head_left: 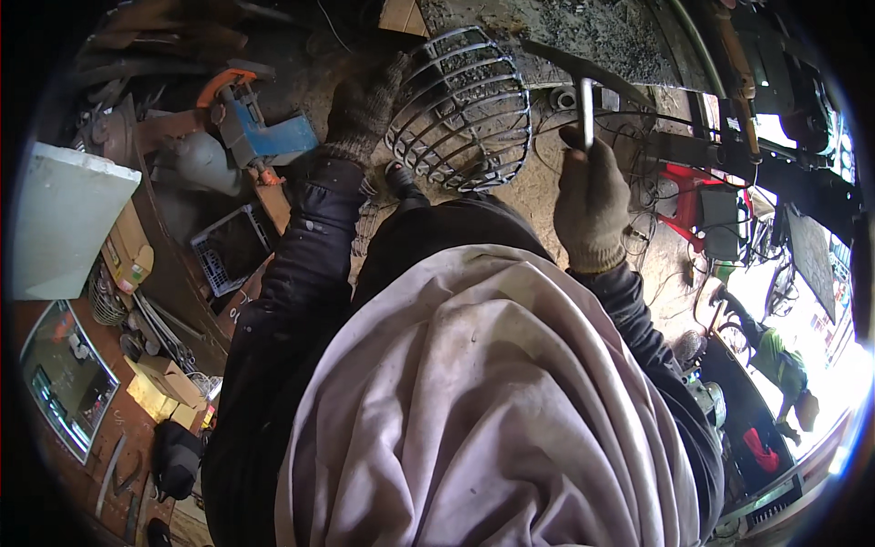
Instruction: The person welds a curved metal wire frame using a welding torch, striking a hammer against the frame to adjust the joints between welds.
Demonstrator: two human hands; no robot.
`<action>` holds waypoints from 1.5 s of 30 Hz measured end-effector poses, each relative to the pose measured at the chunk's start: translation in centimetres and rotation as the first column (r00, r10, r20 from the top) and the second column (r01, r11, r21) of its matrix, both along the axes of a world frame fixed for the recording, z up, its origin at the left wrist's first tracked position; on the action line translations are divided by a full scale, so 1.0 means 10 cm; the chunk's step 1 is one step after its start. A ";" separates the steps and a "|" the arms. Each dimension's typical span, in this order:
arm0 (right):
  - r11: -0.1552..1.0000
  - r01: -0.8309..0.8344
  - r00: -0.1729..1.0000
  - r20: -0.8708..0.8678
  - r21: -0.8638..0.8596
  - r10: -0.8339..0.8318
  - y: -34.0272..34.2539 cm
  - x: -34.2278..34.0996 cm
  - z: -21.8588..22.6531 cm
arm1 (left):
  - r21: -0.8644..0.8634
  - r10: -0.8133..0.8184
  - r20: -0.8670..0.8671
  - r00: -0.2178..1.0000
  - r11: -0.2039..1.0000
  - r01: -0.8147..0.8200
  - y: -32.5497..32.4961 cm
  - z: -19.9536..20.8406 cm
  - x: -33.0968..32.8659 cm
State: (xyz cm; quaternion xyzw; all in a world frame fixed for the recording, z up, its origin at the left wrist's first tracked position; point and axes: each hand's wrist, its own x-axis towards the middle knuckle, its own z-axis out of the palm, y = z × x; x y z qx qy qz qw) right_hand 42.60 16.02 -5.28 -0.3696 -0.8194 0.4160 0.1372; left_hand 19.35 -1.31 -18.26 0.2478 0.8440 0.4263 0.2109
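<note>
A round basket of welded metal bars is tilted in front of me, partly over the edge of the dark worktop. At its left rim is my left hand, in a dark knitted glove, closed on the bars; its fingertips are hard to make out in the shadow. My right hand, in a grey-brown knitted glove, is raised to the right of the basket, apart from it. It grips the silver shaft of what looks like a chipping hammer, whose long, dark, pointed head lies crosswise at the top.
The worktop ahead is strewn with dark grit. A blue and orange machine stands left, near a plastic crate. Cables and a red stool are at right. Another person in green is bent over at far right.
</note>
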 end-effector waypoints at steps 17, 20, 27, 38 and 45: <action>0.816 -0.273 0.959 0.070 0.509 0.276 0.15 0.04 -0.05 | 0.104 0.104 0.146 0.984 0.987 -0.120 0.00 -0.10 0.01; 0.836 -0.335 0.932 0.283 0.434 0.227 0.18 0.00 -0.13 | 0.081 0.046 0.036 0.998 0.996 -0.049 -0.04 -0.23 -0.06; 0.851 -0.327 0.945 0.118 0.411 0.306 0.04 0.03 0.00 | 0.082 0.041 0.113 0.993 0.995 -0.050 0.05 0.15 0.04; 0.887 -0.351 0.916 0.306 0.301 0.259 0.16 -0.07 -0.15 | 0.182 0.084 0.023 0.996 0.980 -0.087 0.02 -0.14 -0.02; 0.959 0.046 0.996 -0.054 -0.280 -0.064 0.53 0.17 -0.21 | 0.233 0.155 0.100 0.983 0.957 -0.175 0.05 -0.06 0.00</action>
